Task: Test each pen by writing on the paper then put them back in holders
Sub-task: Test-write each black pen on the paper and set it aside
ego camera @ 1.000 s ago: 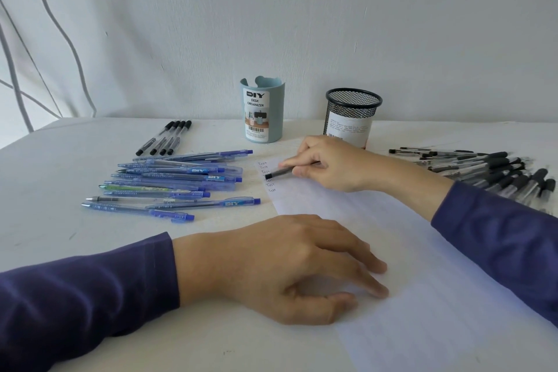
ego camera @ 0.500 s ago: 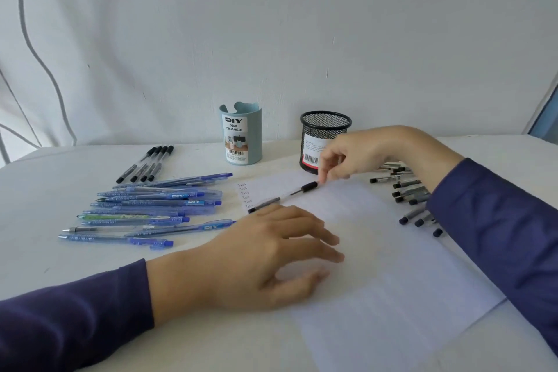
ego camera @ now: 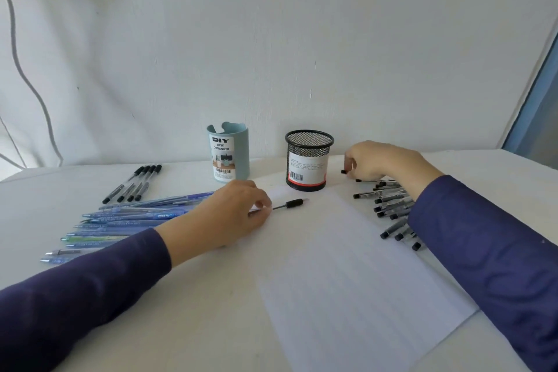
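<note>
A lined white paper (ego camera: 347, 281) lies on the table in front of me. On its far corner lies a black-capped pen (ego camera: 290, 204); my left hand (ego camera: 238, 214) pinches the near end of it. My right hand (ego camera: 377, 163) is at the back of the pile of black pens (ego camera: 389, 205) on the right, fingers curled round one black pen whose end (ego camera: 343, 171) sticks out to the left. Two holders stand at the back: a blue-grey DIY organizer (ego camera: 229, 154) and a black mesh cup (ego camera: 308, 160). No pen shows above either rim.
Several blue pens (ego camera: 136, 220) lie side by side on the left of the white table (ego camera: 196, 326), partly behind my left forearm. Several black pens (ego camera: 133, 183) lie in a row behind them. A white wall rises right behind the holders.
My right hand let go of the black-capped pen on the paper and moved right to the pile of black pens. My left hand left the paper's edge and reached forward to that pen.
</note>
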Available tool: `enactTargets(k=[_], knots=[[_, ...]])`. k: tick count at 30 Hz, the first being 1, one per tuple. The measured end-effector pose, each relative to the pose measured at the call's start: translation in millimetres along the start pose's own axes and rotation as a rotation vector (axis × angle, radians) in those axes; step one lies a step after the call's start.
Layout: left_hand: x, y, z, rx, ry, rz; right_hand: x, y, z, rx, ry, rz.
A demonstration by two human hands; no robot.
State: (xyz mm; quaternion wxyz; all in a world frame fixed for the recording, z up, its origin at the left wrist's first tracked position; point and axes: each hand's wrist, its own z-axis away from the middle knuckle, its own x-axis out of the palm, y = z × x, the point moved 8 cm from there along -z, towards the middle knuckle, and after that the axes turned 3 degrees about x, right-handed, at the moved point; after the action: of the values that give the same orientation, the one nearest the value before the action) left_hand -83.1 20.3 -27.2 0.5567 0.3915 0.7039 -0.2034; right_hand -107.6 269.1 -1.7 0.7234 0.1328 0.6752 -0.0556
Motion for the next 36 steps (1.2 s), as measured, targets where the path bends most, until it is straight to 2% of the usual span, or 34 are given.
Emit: enactTargets(k=[2,4,7,10,13,15,18,21,24,28,31,34,36], knots=[[2.1,-1.5,-0.9,0.004,-0.001,-0.004,-15.8,4.9,-2.1,0.032,0.151,-0.082],[-4.7,-1.9,-2.3,0.028,0.066,0.019,-35.6,11.3,2.2,0.064,0.349,-0.206],[-43.1,-9.9,-3.9,0.057,0.326,0.122,-62.6,13.1,17.7,0.042,0.647,-0.418],[-88.8,-38.6,-3.1,-0.052,0.519,0.185,-87.1,4.0,42.1,-0.02,0.892,-0.605],[-117.1,-79.4,4.2,-0.239,0.601,0.224,-107.8,-15.0,69.1,-0.09,1.084,-0.604],[-114.9,-115.5,12.2,-0.415,0.563,0.28,-110.4,-35.2,79.4,-0.17,1.075,-0.624],[-93.7,-157.9,20.7,-0.593,0.379,0.194,-100.1,-73.9,91.6,-0.26,0.968,-0.587],[-69.8,-178.5,22.7,-0.625,0.222,0.068,-83.1,-105.1,100.0,-0.329,0.865,-0.489],[-51.6,-187.3,24.9,-0.612,0.13,-0.057,-61.6,-122.6,96.3,-0.383,0.689,-0.522],[-42.7,-195.4,28.5,-0.625,0.116,-0.126,-41.0,-127.4,85.6,-0.269,0.5,-0.541],[-42.0,-194.7,28.8,-0.627,0.105,-0.211,-39.2,-126.9,86.8,-0.229,0.44,-0.543],[-45.5,-196.7,31.5,-0.665,0.095,-0.321,-37.8,-124.5,84.1,-0.232,0.375,-0.678],[-46.2,-202.7,35.0,-0.718,0.098,-0.278,-39.9,-123.9,83.2,-0.254,0.365,-0.767]])
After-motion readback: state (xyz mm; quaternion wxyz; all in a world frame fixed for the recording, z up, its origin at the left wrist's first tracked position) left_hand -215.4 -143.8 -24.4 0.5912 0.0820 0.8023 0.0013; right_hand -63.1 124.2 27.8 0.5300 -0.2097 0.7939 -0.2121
